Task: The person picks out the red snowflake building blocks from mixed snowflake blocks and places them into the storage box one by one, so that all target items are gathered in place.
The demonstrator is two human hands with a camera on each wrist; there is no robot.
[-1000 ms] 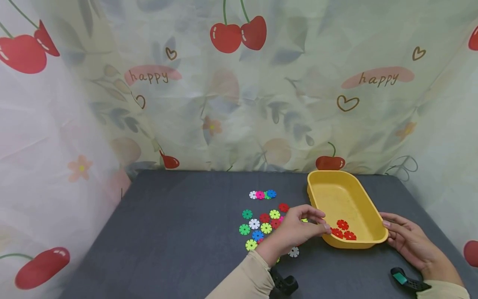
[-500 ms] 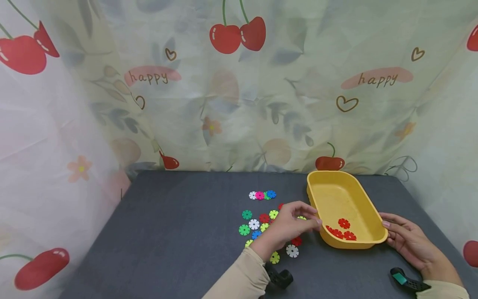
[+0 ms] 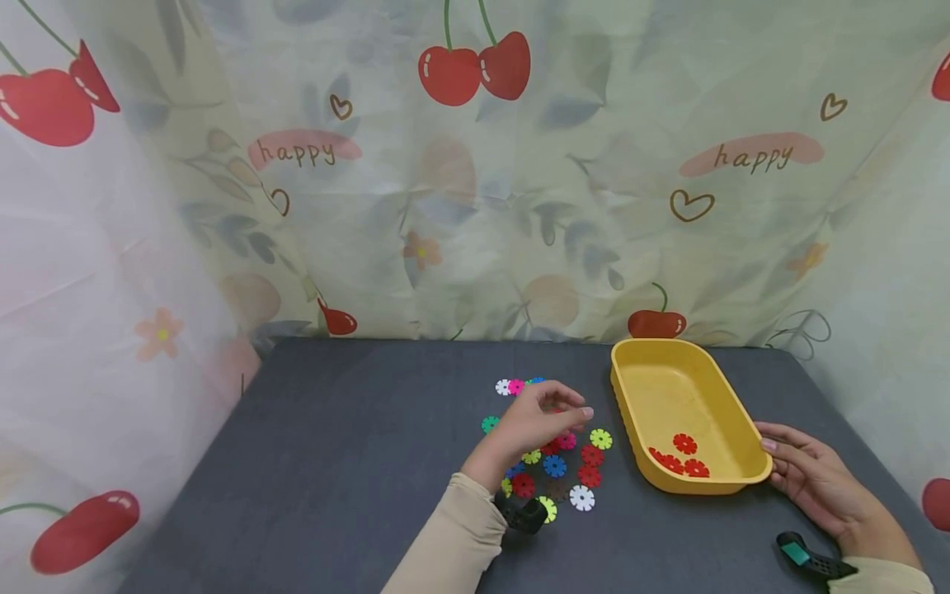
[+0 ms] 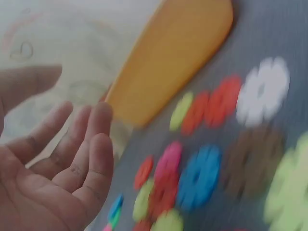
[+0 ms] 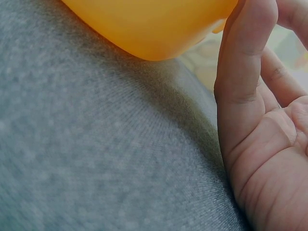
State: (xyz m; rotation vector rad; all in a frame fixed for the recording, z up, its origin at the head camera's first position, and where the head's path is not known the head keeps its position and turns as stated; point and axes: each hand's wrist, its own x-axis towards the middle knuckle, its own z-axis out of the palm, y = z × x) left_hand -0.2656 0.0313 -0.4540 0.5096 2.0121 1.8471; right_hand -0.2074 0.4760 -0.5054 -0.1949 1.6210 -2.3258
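Observation:
My left hand (image 3: 529,425) hovers over loose plastic snowflake discs, left of a yellow basin (image 3: 668,388). In the left wrist view its fingers (image 4: 98,159) are relaxed and apart, with nothing between them. Several red snowflake discs (image 3: 695,469) lie in the basin's near end. Outside it are two red discs (image 3: 591,455), a white disc (image 3: 582,497), a blue disc (image 3: 554,466) and a brown disc (image 4: 255,159); the left hand and wrist hide others. My right hand (image 3: 820,483) touches the basin's right side with nearly straight fingers (image 5: 243,62).
Behind the left hand, a row of overlapping discs, with a white disc (image 3: 503,387) at its left end, is partly covered. A dark grey cloth (image 3: 356,462) covers the table. Patterned curtains (image 3: 475,206) rise at the back and sides. Both wrists wear black straps (image 3: 812,561).
My left hand has moved left from the basin's near-left rim to above the loose discs. One more red disc shows in the basin than a second ago. The right hand and basin stay put.

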